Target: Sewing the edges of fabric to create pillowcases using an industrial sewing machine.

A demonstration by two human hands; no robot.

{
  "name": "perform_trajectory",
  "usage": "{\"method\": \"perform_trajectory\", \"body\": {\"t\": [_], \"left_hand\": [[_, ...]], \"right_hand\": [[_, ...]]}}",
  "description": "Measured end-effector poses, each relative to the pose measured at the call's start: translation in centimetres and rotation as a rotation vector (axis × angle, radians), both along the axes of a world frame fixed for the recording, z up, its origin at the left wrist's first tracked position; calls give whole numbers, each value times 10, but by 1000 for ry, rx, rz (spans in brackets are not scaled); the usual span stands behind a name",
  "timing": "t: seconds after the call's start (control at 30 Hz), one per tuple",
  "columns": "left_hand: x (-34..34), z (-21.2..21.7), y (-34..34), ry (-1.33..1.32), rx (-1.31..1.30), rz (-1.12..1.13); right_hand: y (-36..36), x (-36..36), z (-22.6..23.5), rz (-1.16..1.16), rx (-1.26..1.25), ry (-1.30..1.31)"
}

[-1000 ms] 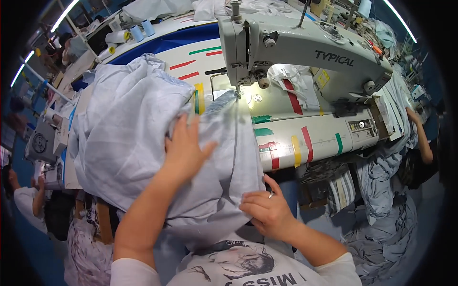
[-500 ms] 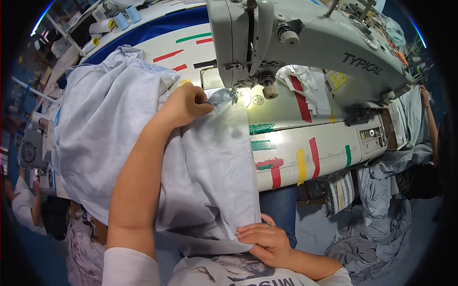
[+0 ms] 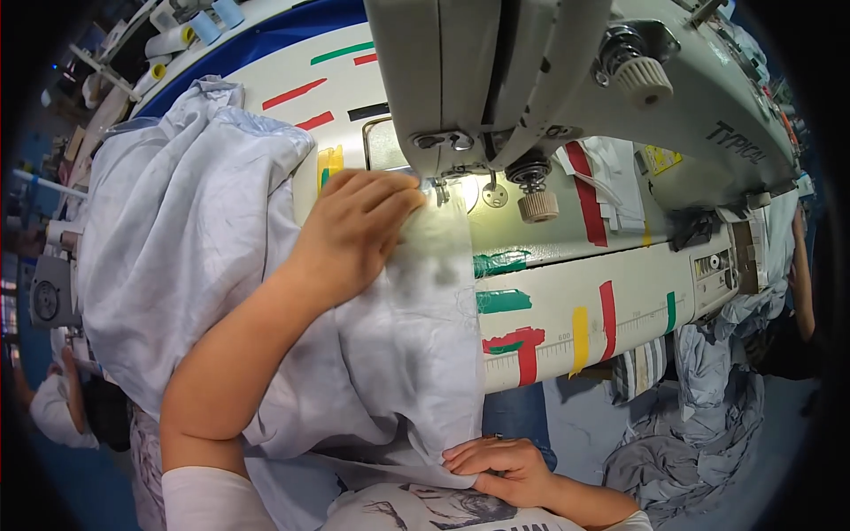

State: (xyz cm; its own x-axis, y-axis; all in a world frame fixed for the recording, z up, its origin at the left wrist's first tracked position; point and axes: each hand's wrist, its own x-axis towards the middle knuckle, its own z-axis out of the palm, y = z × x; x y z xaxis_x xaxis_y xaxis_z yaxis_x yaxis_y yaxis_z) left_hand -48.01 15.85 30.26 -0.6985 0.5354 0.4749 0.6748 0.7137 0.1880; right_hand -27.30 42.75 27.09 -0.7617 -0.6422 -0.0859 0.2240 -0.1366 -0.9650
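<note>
A pale grey-white cloth point(image 3: 381, 341) lies across the bed of a sewing machine point(image 3: 482, 75) and hangs over its front edge, down to my lap. My left hand point(image 3: 359, 226) is closed on the cloth right beside the presser foot point(image 3: 440, 190), with the fingertips bent down and partly hidden. Under the foot sits the cloth's upper right corner, its right edge frayed with loose threads. Near my body my right hand point(image 3: 505, 469) grips the lower right edge of the same cloth, thumb underneath and fingers on top.
A bunched part of the cloth covers the left of the table. Coloured tape strips point(image 3: 580, 341) mark the machine bed. White strips point(image 3: 615, 181) lie under the machine arm. Thread spools point(image 3: 205, 28) stand far left; grey cloth point(image 3: 664, 460) is heaped on the floor at right.
My left hand has moved forward and right, up to the presser foot, and now covers the blue-grey piece that showed there. The machine looks closer. My right hand stays on the lower edge.
</note>
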Motion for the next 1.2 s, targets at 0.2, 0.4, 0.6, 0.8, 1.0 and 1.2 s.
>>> {"method": "perform_trajectory", "body": {"t": [0.2, 0.4, 0.6, 0.8, 1.0, 1.2], "left_hand": [[-9, 9, -4, -22, 0, -31], [11, 28, -5, -135, -24, -63], [22, 29, 11, -131, -25, -199], [22, 25, 6, -148, -38, -203], [23, 28, 10, -145, -41, -227], [28, 30, 4, -130, 21, -264]], "right_hand": [[2, -19, 27, 10, 270, 248], [27, -122, 69, -470, 569, 892], [14, -238, 46, -772, 1128, 1089], [-17, -264, 40, -688, 1269, 1041], [-10, -272, 34, -809, 1066, 1097], [4, -202, 43, -584, 826, 1255]]}}
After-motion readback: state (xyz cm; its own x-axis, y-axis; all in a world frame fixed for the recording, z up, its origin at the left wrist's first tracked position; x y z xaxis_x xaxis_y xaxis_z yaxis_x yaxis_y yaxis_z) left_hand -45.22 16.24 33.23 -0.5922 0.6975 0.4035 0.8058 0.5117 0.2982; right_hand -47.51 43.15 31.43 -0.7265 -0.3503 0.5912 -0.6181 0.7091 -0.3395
